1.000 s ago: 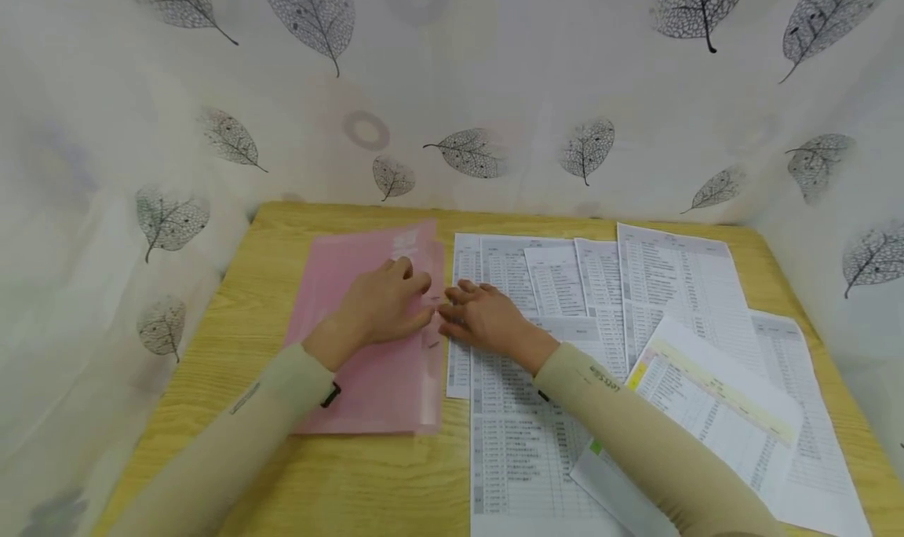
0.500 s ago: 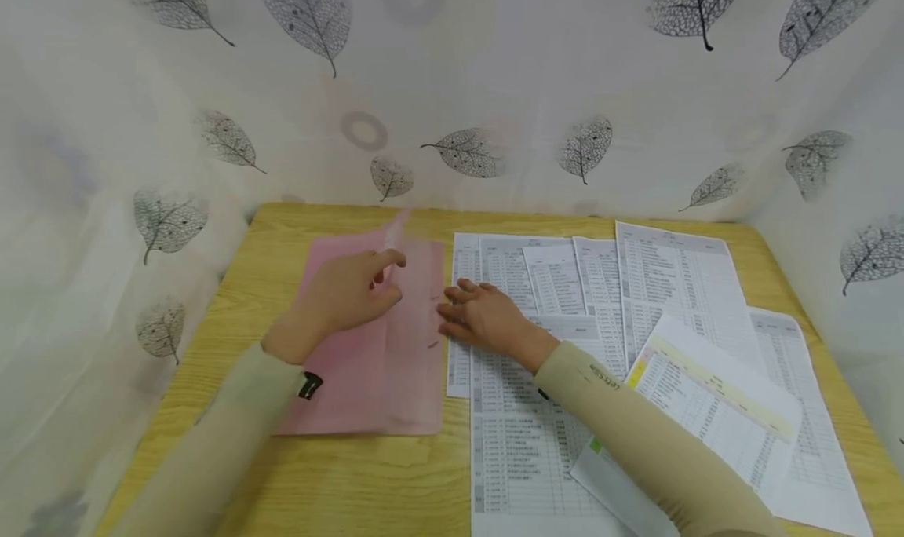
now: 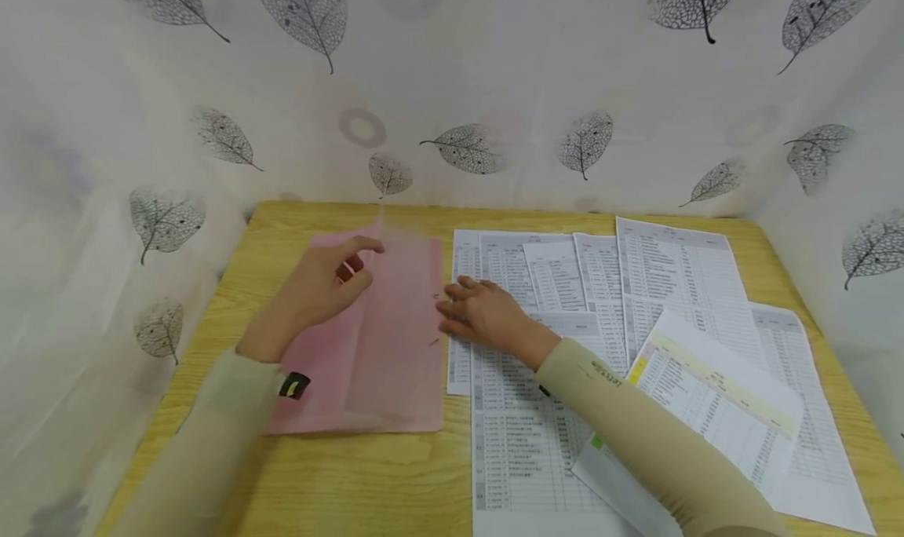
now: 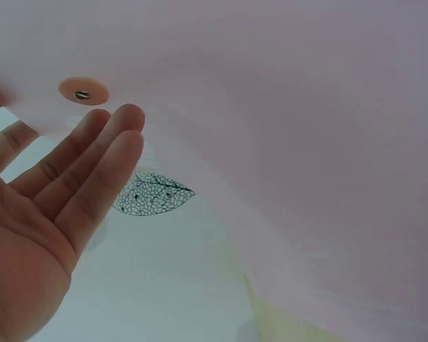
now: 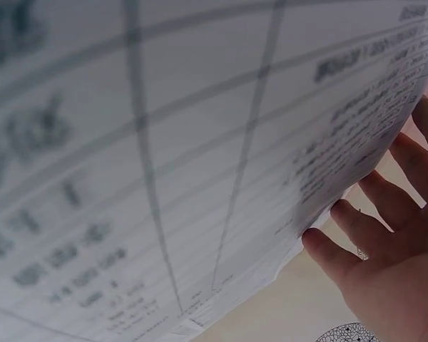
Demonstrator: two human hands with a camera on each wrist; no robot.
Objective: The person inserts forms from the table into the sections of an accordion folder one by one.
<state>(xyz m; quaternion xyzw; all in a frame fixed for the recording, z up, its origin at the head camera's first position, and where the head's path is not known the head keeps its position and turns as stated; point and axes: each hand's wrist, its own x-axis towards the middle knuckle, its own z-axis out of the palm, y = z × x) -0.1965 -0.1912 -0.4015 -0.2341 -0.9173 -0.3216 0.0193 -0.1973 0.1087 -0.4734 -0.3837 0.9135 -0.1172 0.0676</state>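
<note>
1. The pink folder [image 3: 367, 341] lies flat on the left half of the wooden table [image 3: 353, 482], just beside the spread of printed sheets [image 3: 537, 411] on the right.

2. Risk first: the folder's thin front cover is lifted at its far edge, pinched only lightly. In my judgement it could slip free and flop shut, since the plastic looks slick and limp.

3. Second risk: the right hand [image 3: 483, 317] rests right at the seam where folder and sheets meet. A careless drag there could fan the overlapping sheets further or crease the left edge of the top one.

4. Third: the far-right pages [image 3: 713, 411] sit skewed near the table edge, so a sleeve sweep might push them off.

5. Now the fingers. The left hand [image 3: 321, 290] has thumb and forefinger curled round the cover's raised edge, holding it up off the folder; the other fingers are loosely bent behind.

6. In the left wrist view the fingers [image 4: 93, 171] look fairly straight and close together under the pink sheet, so the grip is a light one.

7. The right hand's fingers are relaxed, slightly spread, lying flat on the sheets' left margin, touching the paper without gripping it.

8. The right wrist view shows those fingertips [image 5: 328, 249] against a paper's edge.
</note>
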